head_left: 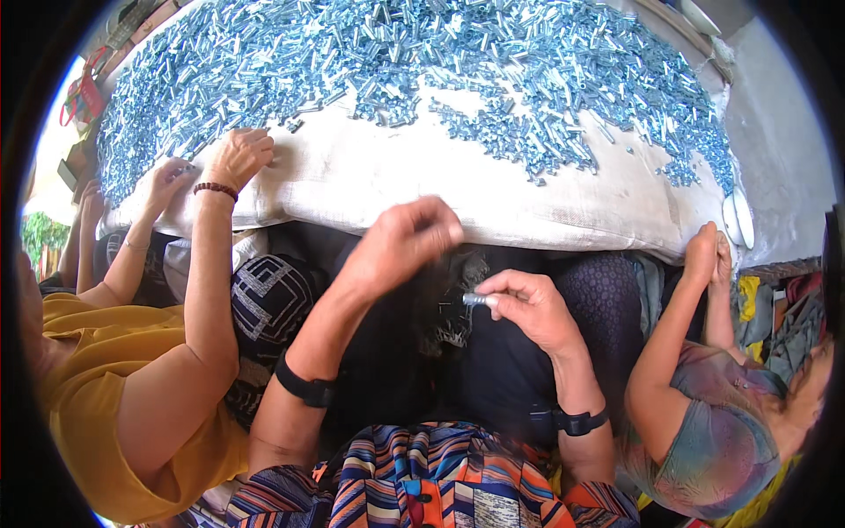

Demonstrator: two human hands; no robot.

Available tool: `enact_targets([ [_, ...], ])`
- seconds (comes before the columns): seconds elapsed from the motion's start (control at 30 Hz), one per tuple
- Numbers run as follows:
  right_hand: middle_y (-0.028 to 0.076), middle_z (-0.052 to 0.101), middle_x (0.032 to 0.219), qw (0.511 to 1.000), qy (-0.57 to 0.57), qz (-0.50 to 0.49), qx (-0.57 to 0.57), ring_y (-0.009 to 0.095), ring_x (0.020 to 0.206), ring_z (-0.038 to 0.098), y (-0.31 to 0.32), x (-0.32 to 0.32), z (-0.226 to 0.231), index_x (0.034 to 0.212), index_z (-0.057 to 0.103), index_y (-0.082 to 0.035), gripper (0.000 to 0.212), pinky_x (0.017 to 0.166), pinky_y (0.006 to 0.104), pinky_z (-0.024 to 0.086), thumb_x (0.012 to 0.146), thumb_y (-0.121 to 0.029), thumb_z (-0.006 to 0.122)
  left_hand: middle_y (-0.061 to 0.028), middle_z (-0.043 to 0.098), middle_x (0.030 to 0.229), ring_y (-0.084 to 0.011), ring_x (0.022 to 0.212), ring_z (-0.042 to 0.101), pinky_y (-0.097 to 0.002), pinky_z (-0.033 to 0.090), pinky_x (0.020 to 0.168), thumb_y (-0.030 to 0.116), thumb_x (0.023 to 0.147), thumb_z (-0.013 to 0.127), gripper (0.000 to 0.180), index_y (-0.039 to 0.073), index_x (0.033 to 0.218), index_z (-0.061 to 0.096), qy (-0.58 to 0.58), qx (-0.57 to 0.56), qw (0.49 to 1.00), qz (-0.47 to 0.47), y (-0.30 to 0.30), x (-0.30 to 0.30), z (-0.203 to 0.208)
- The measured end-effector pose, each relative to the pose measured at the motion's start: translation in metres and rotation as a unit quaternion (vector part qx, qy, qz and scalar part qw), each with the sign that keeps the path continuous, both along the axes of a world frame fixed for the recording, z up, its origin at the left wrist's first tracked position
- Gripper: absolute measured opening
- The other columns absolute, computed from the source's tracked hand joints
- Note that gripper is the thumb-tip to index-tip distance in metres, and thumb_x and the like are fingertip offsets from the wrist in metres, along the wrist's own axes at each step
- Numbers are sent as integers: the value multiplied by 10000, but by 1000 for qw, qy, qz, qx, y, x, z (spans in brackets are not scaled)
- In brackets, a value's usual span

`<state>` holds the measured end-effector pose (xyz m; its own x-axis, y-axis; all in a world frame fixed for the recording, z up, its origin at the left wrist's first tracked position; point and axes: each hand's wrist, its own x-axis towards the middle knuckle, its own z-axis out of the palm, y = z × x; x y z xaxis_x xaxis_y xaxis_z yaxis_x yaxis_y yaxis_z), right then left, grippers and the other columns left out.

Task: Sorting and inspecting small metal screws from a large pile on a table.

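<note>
My right hand pinches a small silvery metal bolt between thumb and fingertips, above my lap. To its left and a little higher, my left hand hovers just off the near edge of the cloth-covered table. Its fingers are curled together and slightly blurred, so whatever they may hold is hidden. Beyond both hands a large heap of bluish-silver metal fasteners spreads over the pale cloth. Short cylinders and nut-like pieces make up the part lying closest to me.
On the left, a person in a mustard top reaches a hand to the heap's edge. At right, another person in a patterned top has hands by the table corner. White slippers rest against that corner.
</note>
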<state>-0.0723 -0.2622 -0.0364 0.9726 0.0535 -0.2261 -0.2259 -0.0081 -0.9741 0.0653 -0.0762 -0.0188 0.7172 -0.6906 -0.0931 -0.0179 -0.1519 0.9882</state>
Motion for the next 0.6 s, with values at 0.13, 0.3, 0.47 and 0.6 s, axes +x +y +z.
enact_targets([
  [0.13, -21, 580, 727, 999, -5, -15, -37, 40, 644, 515, -6, 13, 18, 960, 648, 5, 123, 592, 194, 429, 866, -66, 612, -65, 589, 691, -139, 652, 571, -288, 456, 629, 71, 799, 624, 132, -3, 909, 624, -291, 84, 936, 179, -23, 55, -1],
  [0.3, 4, 557, 650, 973, -104, -95, -185, 65, 602, 494, -20, 77, 36, 857, 624, 14, 124, 567, 241, 414, 865, -106, 594, -129, 632, 943, -320, 858, 621, -420, 487, 739, 118, 795, 590, 174, 95, 953, 658, -358, 188, 889, 214, -51, 101, -20],
  [0.47, 120, 617, 700, 883, -239, -124, -385, 258, 649, 601, -30, 162, 35, 818, 628, -21, 108, 629, 361, 467, 815, -119, 584, -86, 623, 896, -282, 816, 620, -402, 483, 736, 201, 781, 628, 194, 110, 949, 665, -378, 241, 864, 231, -63, 111, -34],
  [0.6, 139, 632, 822, 800, -320, -124, -492, 312, 824, 606, -35, 217, 9, 825, 658, -44, 124, 724, 401, 479, 809, -134, 575, -83, 619, 913, -286, 825, 619, -406, 482, 731, 232, 774, 647, 204, 122, 945, 664, -368, 232, 868, 237, -69, 113, -34],
])
